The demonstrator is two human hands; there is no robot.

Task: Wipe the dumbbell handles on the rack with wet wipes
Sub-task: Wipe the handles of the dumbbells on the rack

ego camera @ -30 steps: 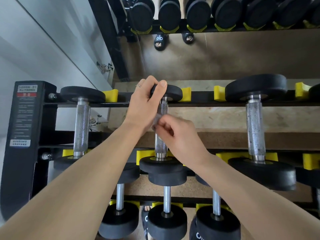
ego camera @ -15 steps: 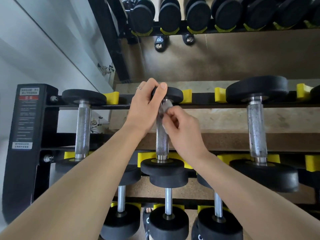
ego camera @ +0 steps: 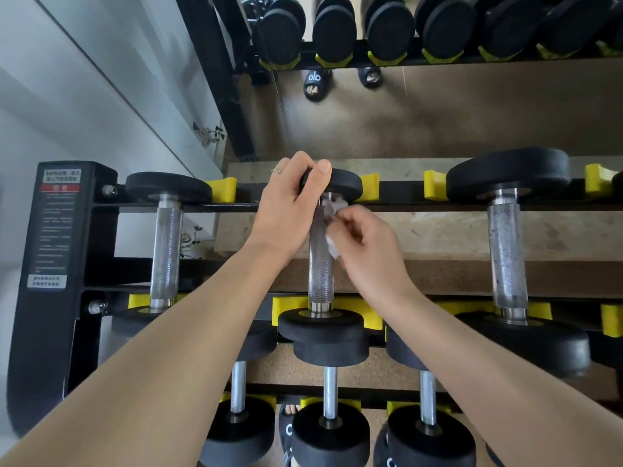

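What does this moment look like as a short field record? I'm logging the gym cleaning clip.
setting: black dumbbell rack with yellow cradles
target: middle dumbbell handle, top tier
left hand: grips the far head of that dumbbell
right hand: pinches a wet wipe against the handle's upper part
neighbours: left dumbbell and right dumbbell, untouched

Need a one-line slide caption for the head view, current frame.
Left hand grips the middle dumbbell's far head while the right hand rubs a wet wipe on its knurled handle.

"olo" on a slipper (ego camera: 316,83); rack labels (ego camera: 60,230) too blurred to read
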